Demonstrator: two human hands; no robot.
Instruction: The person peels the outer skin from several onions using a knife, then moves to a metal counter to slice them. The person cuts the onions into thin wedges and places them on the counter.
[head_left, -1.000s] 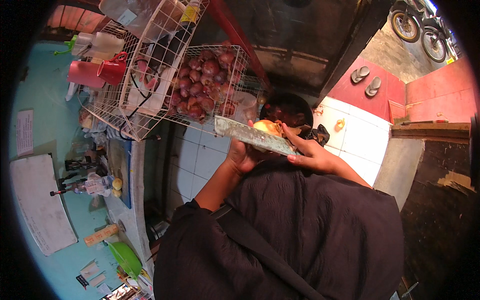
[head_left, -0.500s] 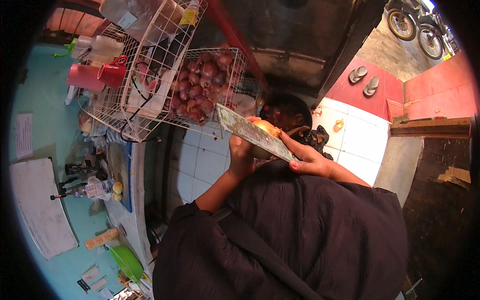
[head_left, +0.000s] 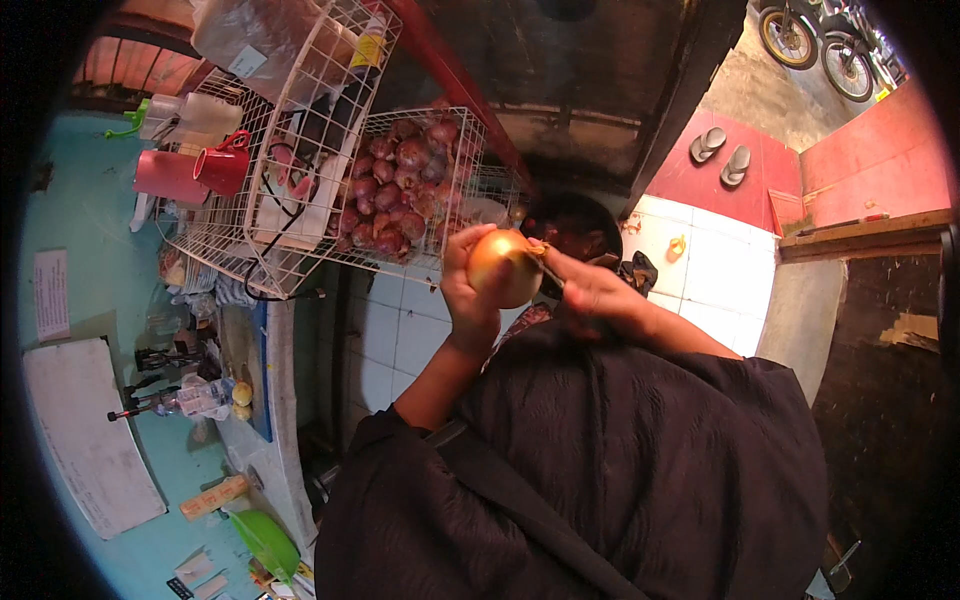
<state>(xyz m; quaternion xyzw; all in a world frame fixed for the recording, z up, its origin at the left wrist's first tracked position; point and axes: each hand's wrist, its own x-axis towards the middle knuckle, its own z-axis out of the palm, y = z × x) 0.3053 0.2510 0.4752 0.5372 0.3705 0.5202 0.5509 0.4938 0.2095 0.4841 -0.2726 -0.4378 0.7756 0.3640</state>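
Note:
A round golden-brown onion [head_left: 500, 268] sits in my left hand [head_left: 466, 295], its fingers wrapped round the near side. My right hand [head_left: 598, 298] is closed at the onion's right end, where a bit of dry skin [head_left: 537, 247] sticks up between thumb and fingers. A broad-bladed cleaver [head_left: 554, 281] is in the right hand too; it shows only as a thin edge now, and its handle is hidden. Below both hands a dark garment covers my lap.
A white wire basket [head_left: 478, 130] of red onions hangs at the upper left, beside a rack [head_left: 262, 190] with red mugs [head_left: 222, 165]. Beyond my hands stands a dark round tub [head_left: 590, 215]. Onion peel [head_left: 677, 246] lies on white floor tiles; sandals [head_left: 735, 166] rest farther off.
The cleaver's flat blade, which covered most of the onion, has turned edge-on. The onion now shows fully in my left hand, and my right fingers have come to its end.

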